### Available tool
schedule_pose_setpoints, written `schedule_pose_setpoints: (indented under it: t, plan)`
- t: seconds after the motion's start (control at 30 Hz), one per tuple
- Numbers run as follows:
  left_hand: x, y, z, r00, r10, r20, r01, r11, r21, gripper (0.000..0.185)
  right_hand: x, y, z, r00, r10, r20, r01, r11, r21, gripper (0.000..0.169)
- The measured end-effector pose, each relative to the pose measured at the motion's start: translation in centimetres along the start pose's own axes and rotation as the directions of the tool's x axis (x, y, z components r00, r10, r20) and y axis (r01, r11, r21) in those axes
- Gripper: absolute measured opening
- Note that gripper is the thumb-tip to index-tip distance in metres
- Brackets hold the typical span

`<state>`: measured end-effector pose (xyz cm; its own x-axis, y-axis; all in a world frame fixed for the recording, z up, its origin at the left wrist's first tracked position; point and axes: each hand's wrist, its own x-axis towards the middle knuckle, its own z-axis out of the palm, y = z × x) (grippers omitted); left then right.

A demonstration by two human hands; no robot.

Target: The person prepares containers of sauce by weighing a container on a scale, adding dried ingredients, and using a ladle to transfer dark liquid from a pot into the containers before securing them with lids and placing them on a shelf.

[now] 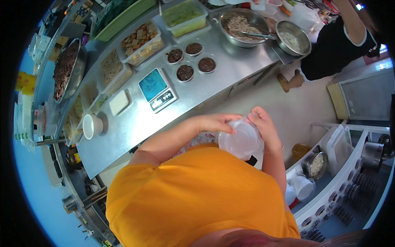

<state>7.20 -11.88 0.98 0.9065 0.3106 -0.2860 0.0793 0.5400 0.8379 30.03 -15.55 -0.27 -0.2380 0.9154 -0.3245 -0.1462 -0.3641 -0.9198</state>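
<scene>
In front of my chest, both hands are at a stack of round translucent plastic lids or containers (239,140), which seems to be in a clear plastic sleeve. My left hand (217,122) grips its left rim, the thumb lying across the top. On the other side my right hand (262,125) pinches the far right edge, its fingers curled around the plastic. Beyond them, on the steel table (197,92), stands a digital kitchen scale (157,89) with a blue platform. Several round clear tubs with dark crumbly filling (185,73) sit right behind it.
Food containers line the table's back, among them a tub of bread-like cubes (143,40). A steel bowl of mixed food (243,27) holds a utensil. A white cup (92,126) stands at left. Another person (336,49) is at the far right; a shelf unit (336,173) is beside me.
</scene>
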Motion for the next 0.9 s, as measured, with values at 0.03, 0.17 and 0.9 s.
schedule_pose_setpoints:
  t: [0.03, 0.17, 0.9]
  plan:
    - [-1.4, 0.8, -1.3, 1.000, 0.000, 0.003, -0.001, 1.000, 0.018, 0.067, 2.2, -0.2, 1.6, 0.999, 0.032, 0.024, -0.032, 0.999, -0.003, 0.007]
    - [-6.2, -0.3, -5.1, 0.984, 0.155, -0.086, -0.153, 0.988, 0.033, 0.074, 7.3, 1.9, 6.0, 0.998, 0.033, 0.050, -0.034, 0.999, 0.033, 0.007]
    - [-7.8, 0.4, -8.1, 0.925, 0.253, -0.282, -0.252, 0.967, 0.041, 0.068, 4.8, 4.1, 9.1, 0.872, -0.088, -0.482, 0.144, 0.986, 0.081, 0.030]
